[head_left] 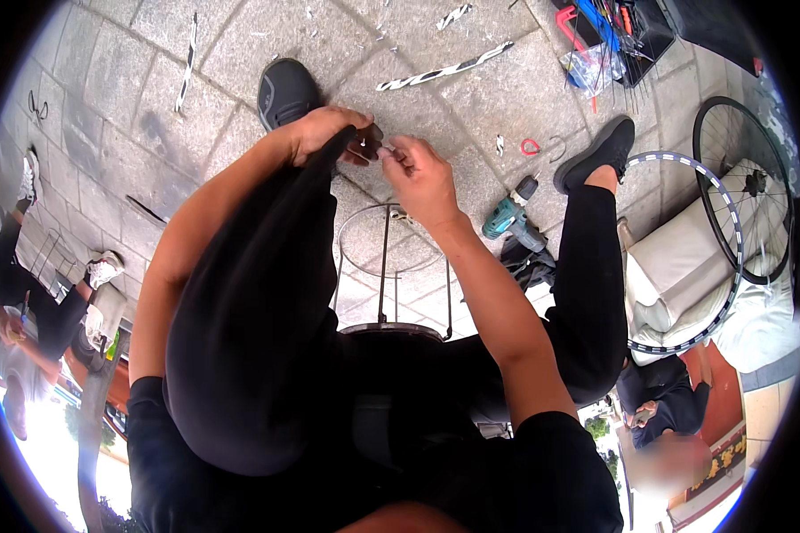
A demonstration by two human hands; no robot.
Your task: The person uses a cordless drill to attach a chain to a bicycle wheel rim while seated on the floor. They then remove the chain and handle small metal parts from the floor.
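Note:
Both my hands meet in front of my raised left knee, over the paving. My left hand point(333, 133) reaches around the knee with its fingers curled in shadow; a tiny pale spot shows among them, too small to name. Close beside it, my right hand point(422, 178) pinches thumb and fingers together on a small whitish piece point(385, 153) whose kind I cannot make out. Below the hands stands a round metal-framed stool point(385, 266) that I sit on. A teal and black cordless drill point(511, 218) lies on the ground to the right of my right forearm.
Black-and-white sticker strips point(444, 67) and pale scraps lie on the paving point(240, 53). A toolbox point(653, 44) stands at the far right. A striped wheel rim point(729, 204) and a spoked wheel point(754, 184) lean by a pale seat point(684, 258). Other people sit at left and right.

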